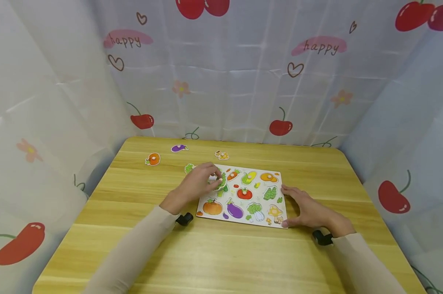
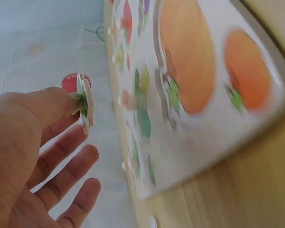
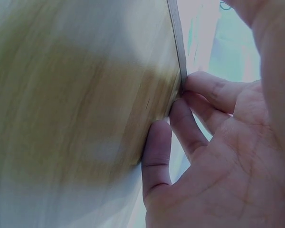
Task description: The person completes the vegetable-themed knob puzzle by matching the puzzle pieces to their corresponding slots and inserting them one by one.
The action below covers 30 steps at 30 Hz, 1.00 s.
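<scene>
A white wooden puzzle board (image 1: 260, 184) printed with vegetables lies on the table between the two hands. My left hand (image 1: 197, 181) is over its upper left part, thumb and forefinger pinching a flat green vegetable puzzle piece (image 2: 84, 102); the other fingers are spread. That piece appears edge-on in the left wrist view, raised off the board. At the board's right edge, my right hand (image 1: 313, 210) touches with spread, fairly straight fingers, the thumb at the near corner. In the right wrist view its fingertips (image 3: 157, 137) rest low beside the board's side.
Loose pieces lie beyond the board: a pumpkin (image 1: 153, 159), an eggplant (image 1: 178, 148) and a mushroom piece (image 1: 222, 155). Another green piece (image 1: 189, 168) lies partly hidden behind the left hand. Knobbed tomato (image 1: 244, 194) and corn (image 1: 249, 177) pieces sit in the board. Curtains surround the table (image 1: 221, 257).
</scene>
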### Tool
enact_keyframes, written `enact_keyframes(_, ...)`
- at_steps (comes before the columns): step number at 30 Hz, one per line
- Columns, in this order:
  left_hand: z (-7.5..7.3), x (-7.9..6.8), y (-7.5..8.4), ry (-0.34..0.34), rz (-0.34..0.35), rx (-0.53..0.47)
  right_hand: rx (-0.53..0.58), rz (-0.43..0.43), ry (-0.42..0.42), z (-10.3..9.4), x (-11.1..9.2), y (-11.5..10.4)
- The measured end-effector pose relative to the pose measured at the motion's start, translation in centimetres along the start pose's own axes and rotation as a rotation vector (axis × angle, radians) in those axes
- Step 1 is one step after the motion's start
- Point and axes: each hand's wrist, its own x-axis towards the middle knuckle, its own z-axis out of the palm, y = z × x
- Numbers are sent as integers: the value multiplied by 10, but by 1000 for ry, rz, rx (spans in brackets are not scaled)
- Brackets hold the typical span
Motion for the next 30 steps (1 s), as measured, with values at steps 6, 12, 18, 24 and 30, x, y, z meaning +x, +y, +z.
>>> enact_keyframes(6, 15, 17, 18, -45, 36, -10, 3, -11, 2, 1, 1, 2)
enact_keyframes(12, 31, 33, 36, -74, 70, -30, 2, -16, 15, 1, -1, 2)
enact_keyframes(18, 44, 43, 51, -122, 82, -33, 9, -16, 11, 2, -1, 1)
enact_keyframes(24, 57, 55, 64, -161, 73, -38, 12, -2, 7, 1, -1, 1)
enact_keyframes(30, 70, 67, 74, -192, 75, -11, 22, -10, 6, 2, 0, 3)
